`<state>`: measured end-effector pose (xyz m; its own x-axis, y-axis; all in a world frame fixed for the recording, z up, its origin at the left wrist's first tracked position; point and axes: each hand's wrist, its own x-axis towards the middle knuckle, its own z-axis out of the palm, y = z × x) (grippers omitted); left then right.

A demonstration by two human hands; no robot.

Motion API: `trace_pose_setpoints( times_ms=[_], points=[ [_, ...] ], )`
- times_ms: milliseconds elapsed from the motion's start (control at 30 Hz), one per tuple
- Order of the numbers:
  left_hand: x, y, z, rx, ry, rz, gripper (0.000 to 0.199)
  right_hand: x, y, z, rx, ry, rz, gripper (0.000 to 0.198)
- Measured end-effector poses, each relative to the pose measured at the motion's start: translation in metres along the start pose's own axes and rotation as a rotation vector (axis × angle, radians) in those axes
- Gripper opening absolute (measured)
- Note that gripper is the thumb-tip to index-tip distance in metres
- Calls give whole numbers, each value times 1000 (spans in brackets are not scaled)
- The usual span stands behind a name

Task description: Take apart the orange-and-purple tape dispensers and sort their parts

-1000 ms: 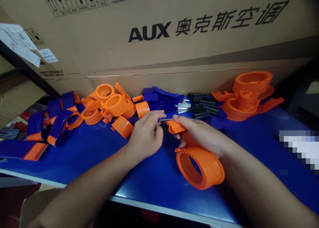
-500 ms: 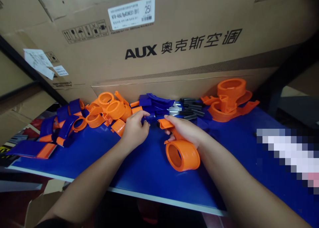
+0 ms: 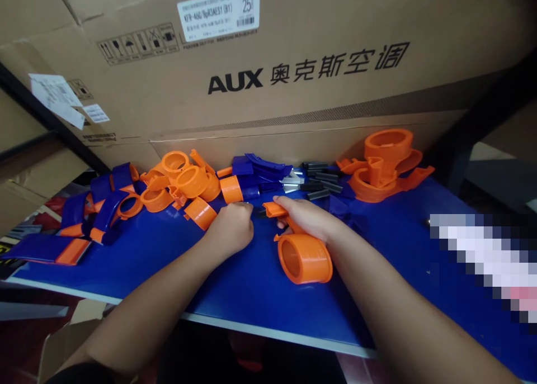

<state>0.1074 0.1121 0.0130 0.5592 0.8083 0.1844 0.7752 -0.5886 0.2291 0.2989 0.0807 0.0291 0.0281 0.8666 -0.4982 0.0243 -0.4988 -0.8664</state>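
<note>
My right hand (image 3: 308, 216) is wrapped round an orange tape dispenser frame (image 3: 308, 258), whose round ring hangs below the palm toward me. The frame's flat end points left, toward my other hand, and a small dark piece shows by that end. My left hand (image 3: 232, 224) is closed just left of it, a short gap away, fingers curled inward; what they hold, if anything, is hidden. Behind the hands lie blue plastic parts (image 3: 264, 169), silver metal blades (image 3: 292, 180) and black sleeve-like pieces (image 3: 323, 177).
Loose orange frames (image 3: 191, 180) are heaped at the back left, beside several blue-and-orange dispensers (image 3: 42, 249). More orange frames (image 3: 388, 166) are stacked at the back right. A large cardboard box (image 3: 293, 110) walls off the rear of the blue table (image 3: 251, 300). A blurred patch covers something at right.
My left hand has closed from a loose pinch and turned knuckles-up, slightly lower. My right hand keeps its hold on the orange frame. The view has shifted slightly.
</note>
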Motion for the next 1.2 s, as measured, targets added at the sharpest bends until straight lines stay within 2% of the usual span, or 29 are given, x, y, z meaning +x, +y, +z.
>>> trace_pose_setpoints(
  times_ms=[200,367,500,667,733,800,900,1100,1200],
  points=[
    [-7,13,-5,-17,-49,69,23,-1,-4,2,38,-14,49,31],
    [-10,21,-4,-180,-44,185,29,-5,-8,1,52,-5,68,33],
    [-9,19,2,-317,-52,234,40,-9,-9,1,47,9,38,31],
    [-4,14,6,-480,-78,406,52,-19,-14,0,74,19,-21,33],
    [-3,11,4,-496,-53,409,56,-26,-18,-1,102,6,-40,33],
    [-5,9,1,-436,-35,379,59,-33,-21,-2,128,4,-65,32],
    [-14,10,-5,-220,-72,318,61,-38,-25,-5,160,4,-92,30],
    [-32,39,-18,151,-343,303,62,-40,-30,-23,288,7,-141,34],
    [-26,58,-17,206,-388,325,59,-44,-33,-33,373,56,-195,31]
  ],
)
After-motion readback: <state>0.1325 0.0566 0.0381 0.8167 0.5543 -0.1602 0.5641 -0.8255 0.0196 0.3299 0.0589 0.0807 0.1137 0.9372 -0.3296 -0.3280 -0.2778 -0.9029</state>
